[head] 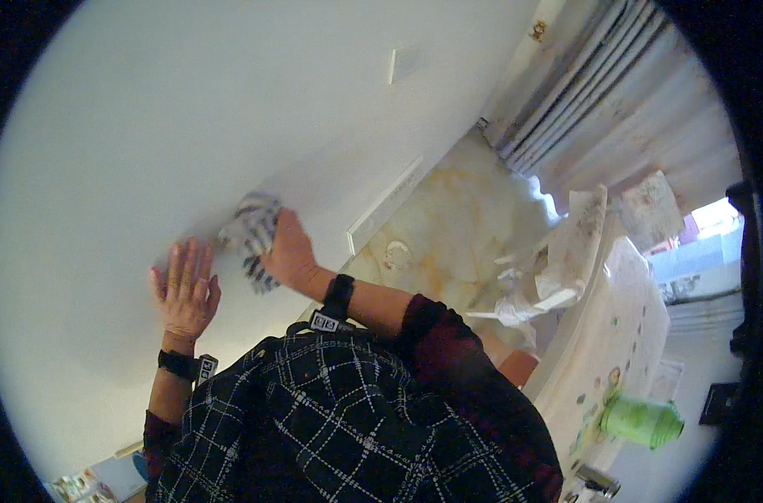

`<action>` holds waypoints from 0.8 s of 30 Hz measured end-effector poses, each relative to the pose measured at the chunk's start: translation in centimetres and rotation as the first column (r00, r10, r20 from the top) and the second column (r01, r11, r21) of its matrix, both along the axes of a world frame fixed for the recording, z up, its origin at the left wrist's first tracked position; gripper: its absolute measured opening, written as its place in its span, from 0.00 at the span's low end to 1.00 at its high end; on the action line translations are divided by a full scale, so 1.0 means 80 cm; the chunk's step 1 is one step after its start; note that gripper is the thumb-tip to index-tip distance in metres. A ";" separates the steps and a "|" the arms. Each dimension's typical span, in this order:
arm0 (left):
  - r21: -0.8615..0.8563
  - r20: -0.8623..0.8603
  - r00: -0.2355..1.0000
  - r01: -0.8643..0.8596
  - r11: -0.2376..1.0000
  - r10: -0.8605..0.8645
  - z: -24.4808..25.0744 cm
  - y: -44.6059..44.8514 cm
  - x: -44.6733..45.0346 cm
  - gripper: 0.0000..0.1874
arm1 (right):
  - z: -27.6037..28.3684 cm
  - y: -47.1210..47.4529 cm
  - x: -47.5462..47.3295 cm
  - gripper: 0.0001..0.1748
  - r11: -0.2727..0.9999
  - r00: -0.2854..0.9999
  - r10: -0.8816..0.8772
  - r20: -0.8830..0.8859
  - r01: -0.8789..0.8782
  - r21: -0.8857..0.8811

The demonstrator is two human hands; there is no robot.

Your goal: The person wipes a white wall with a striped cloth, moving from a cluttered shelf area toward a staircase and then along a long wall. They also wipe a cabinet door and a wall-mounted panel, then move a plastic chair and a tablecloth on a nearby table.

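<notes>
My left hand lies against the white wall with its fingers spread, holding nothing. To its right, my right hand grips a striped black-and-white cloth that is bunched up against the same wall. The fingers of that hand are partly hidden by the cloth. Each wrist wears a black strap with a small marked tag. The cloth looks slightly blurred.
A long baseboard strip runs along the wall's foot above a marbled floor. On the right is a covered table bearing a green container. A chair stands beside it, and curtains hang behind.
</notes>
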State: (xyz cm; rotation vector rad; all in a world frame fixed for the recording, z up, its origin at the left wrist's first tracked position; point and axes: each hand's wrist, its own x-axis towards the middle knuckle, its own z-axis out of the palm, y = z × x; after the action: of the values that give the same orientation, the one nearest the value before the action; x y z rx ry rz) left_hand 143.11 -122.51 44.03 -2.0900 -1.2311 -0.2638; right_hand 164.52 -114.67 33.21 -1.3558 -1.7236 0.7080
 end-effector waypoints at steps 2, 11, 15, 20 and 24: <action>-0.102 -0.006 0.998 0.069 0.992 -0.070 -0.018 0.004 -0.016 0.30 | -0.009 -0.010 -0.014 0.44 0.996 0.994 0.069 -0.082 -0.073 -0.047; -0.281 0.142 0.962 0.264 0.923 -0.232 -0.092 -0.028 -0.051 0.29 | 0.002 0.122 0.119 0.49 0.889 0.883 -0.455 -0.118 0.458 0.001; -0.374 0.218 0.951 0.287 0.882 -0.217 -0.129 -0.043 -0.065 0.28 | -0.001 0.095 0.060 0.35 0.922 0.921 -0.377 0.097 0.364 0.131; -0.475 0.310 0.944 0.257 0.841 -0.113 -0.136 -0.055 -0.082 0.23 | -0.006 -0.015 -0.035 0.35 0.964 0.941 0.266 0.211 -0.261 -0.055; -0.447 0.430 0.899 0.294 0.845 -0.086 -0.114 -0.063 -0.075 0.18 | 0.036 -0.036 -0.039 0.27 0.782 0.757 0.600 0.256 -0.623 0.007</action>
State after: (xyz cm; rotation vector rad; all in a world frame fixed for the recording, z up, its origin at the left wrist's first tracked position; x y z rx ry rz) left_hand 137.11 -127.53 34.94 -2.7254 -1.4347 -0.5277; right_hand 161.38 -117.57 36.09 -0.8124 -2.4129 0.8227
